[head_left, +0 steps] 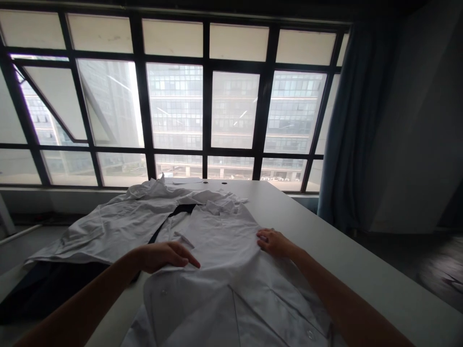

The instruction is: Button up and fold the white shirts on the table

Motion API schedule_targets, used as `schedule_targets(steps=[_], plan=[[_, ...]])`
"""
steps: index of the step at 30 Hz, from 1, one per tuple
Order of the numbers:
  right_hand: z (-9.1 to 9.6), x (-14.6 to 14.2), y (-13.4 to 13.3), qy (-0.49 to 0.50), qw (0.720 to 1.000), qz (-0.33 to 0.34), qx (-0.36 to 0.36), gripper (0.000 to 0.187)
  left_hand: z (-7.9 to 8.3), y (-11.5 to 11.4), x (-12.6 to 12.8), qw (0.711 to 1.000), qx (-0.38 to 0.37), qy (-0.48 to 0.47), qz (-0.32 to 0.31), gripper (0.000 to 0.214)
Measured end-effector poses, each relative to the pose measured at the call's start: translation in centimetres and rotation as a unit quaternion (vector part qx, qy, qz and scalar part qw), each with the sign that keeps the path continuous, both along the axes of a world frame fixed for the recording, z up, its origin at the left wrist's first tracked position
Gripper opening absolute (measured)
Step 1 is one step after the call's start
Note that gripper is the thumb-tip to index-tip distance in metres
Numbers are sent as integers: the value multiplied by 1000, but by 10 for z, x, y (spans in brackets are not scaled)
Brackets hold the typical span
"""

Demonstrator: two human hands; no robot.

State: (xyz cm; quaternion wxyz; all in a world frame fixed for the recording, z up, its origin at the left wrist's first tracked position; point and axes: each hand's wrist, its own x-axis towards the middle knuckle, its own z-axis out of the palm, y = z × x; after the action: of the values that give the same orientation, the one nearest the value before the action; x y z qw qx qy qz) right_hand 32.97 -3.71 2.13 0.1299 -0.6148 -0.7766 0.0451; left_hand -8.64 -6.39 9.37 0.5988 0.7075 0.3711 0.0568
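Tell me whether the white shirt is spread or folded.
Spread: the white shirt lies flat across the table, wrinkled, collar at the far end.

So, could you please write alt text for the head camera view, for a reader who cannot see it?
The left hand and right hand rest on a white collared shirt spread on a white table before a window.

Seen from my remote station: a white tabletop (365, 260) bears a white collared garment (220, 246), spread lengthwise and wrinkled, with its buttoned front toward me. Just left of it, and touching it, I see a second rumpled white garment (115, 231), with a strip of dark cloth (177, 209) showing in the gap between the two. Toward the far end of the tabletop, I can make out two small dark round holes (224, 183).
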Motion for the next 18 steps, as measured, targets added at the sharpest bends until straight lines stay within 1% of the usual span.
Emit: schedule_targets(steps=[2, 4, 6, 7, 8, 9, 11, 12, 13, 14, 15, 16, 18], plan=[[-2, 6, 3, -17, 999, -32, 13, 43, -2, -1, -1, 997, -39, 38, -51, 49], [-6, 13, 7, -24, 998, -59, 18, 43, -4, 0, -3, 984, -80, 93, -129, 55], [-9, 19, 11, -23, 996, -84, 11, 44, -6, 3, -6, 969, -88, 138, -186, 55], [-10, 21, 12, -21, 995, -95, 6, 44, -8, 6, -7, 967, -72, 155, -192, 53], [-11, 21, 13, -18, 995, -103, 3, 43, -11, 9, -8, 968, -41, 170, -181, 50], [-11, 21, 14, -17, 994, -107, 4, 42, -14, 13, -8, 971, 4, 183, -154, 50], [-9, 19, 13, -23, 993, -115, 12, 41, -23, 17, -4, 970, 133, 193, -68, 53], [-8, 17, 12, -31, 992, -122, 18, 41, -27, 18, -1, 961, 211, 178, -22, 54], [-6, 15, 11, -44, 990, -132, 25, 41, -32, 18, 4, 946, 287, 152, 11, 53], [-4, 12, 10, -60, 987, -147, 29, 41, -36, 17, 10, 928, 352, 121, 31, 51], [-3, 9, 9, -78, 982, -167, 30, 41, -40, 15, 17, 911, 401, 91, 34, 49], [-3, 5, 9, -98, 977, -190, 27, 41, -44, 13, 23, 897, 436, 70, 24, 45], [-3, -4, 12, -137, 965, -221, 26, 39, -50, 13, 35, 882, 467, 61, -10, 42]])
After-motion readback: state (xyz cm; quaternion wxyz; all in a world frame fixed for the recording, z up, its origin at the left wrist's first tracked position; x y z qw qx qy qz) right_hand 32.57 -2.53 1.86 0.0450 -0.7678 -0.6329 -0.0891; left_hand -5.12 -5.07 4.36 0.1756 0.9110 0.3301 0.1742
